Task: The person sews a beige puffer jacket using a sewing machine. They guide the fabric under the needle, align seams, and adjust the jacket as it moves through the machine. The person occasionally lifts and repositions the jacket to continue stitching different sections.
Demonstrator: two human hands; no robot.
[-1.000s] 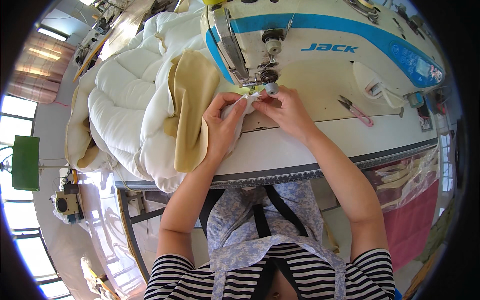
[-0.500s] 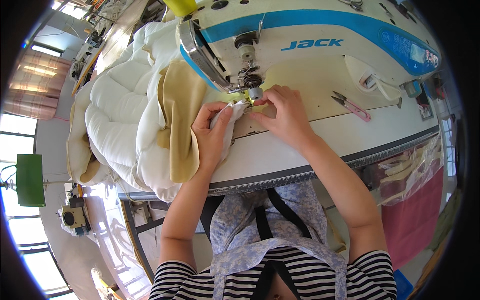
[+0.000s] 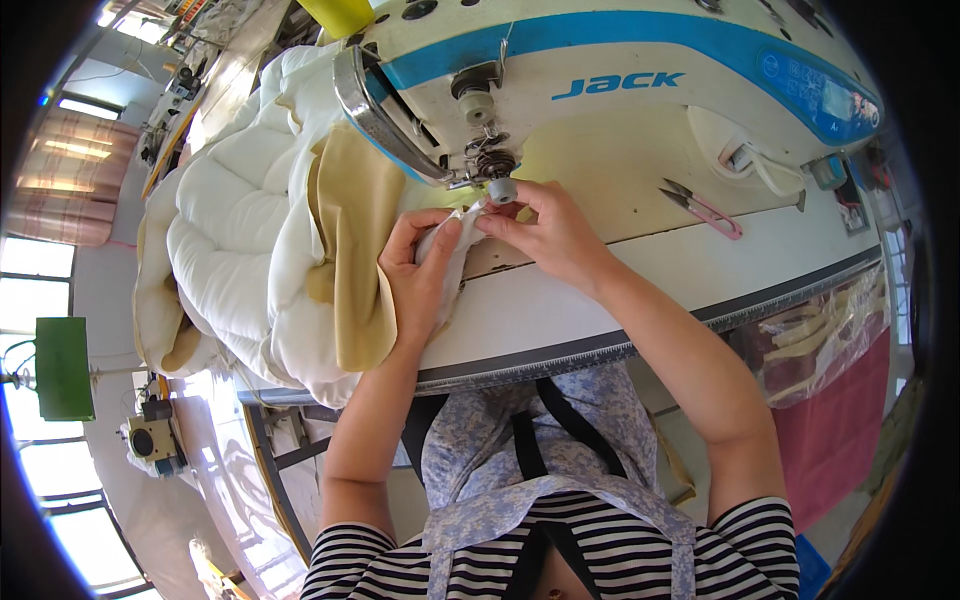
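Observation:
Under the needle area of a white and blue sewing machine (image 3: 610, 110), both my hands work at the edge of a white fabric (image 3: 452, 262). My left hand (image 3: 412, 268) pinches that fabric between thumb and fingers, just left of the presser foot. From the right, my right hand (image 3: 555, 238) closes thumb and fingers on the fabric's tip beside the needle; the fingertips are partly hidden behind the machine's round knob. A puffy white quilted cushion (image 3: 235, 215) lies to the left, with a tan fabric piece (image 3: 352, 240) draped over its near side, against my left wrist.
Pink-handled thread snips (image 3: 705, 208) lie on the machine table (image 3: 560, 315) to the right. A ruler strip (image 3: 620, 350) runs along its front edge. Clear plastic (image 3: 810, 340) and pink cloth (image 3: 835, 430) hang at lower right. A yellow object (image 3: 338, 14) sits at the top.
My right hand has moved left and its thumb has come up to the fabric's tip. My left hand keeps its pinch. The whole view has shifted slightly.

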